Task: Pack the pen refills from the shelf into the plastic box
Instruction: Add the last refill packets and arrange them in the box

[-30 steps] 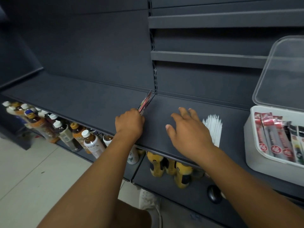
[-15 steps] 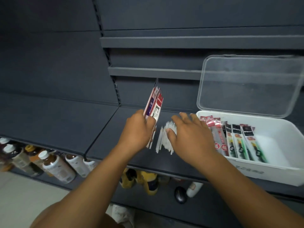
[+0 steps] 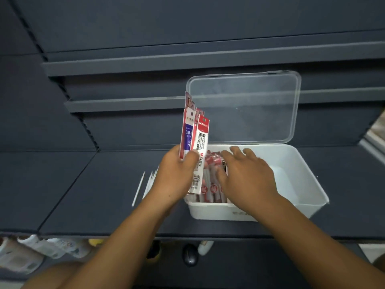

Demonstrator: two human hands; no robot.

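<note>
1. Left hand (image 3: 175,176): fingers (image 3: 192,156) closed round a small bundle of pen refill packets (image 3: 195,142), the thumb pressed across the front packet. The bundle stood nearly upright, its tops rising well above the fingers and its lower ends showing below the hand, over the left end of the plastic box (image 3: 291,197).
2. Bundle detail: front packet white with a red header; behind it a packet with a blue panel; further red-edged packets at the back.
3. Right hand (image 3: 248,180): palm down, fingers (image 3: 236,151) loosely spread, holding nothing, hovering over the packets inside the box. Whether it touched them could not be told.
4. Plastic box: white, rectangular, resting on the dark shelf (image 3: 83,184); right half showed bare floor.
5. Packed refills (image 3: 212,184): red-and-white packets lying side by side in the left part of the box, partly hidden by both hands.
6. Lid (image 3: 250,105): clear, hinged at the back, standing open against the shelf backing.
7. Loose white refills (image 3: 138,190): thin sticks lying on the shelf just left of the box, partly behind the left wrist.
8. Bottles (image 3: 41,249): on the tier below, blurred.
</note>
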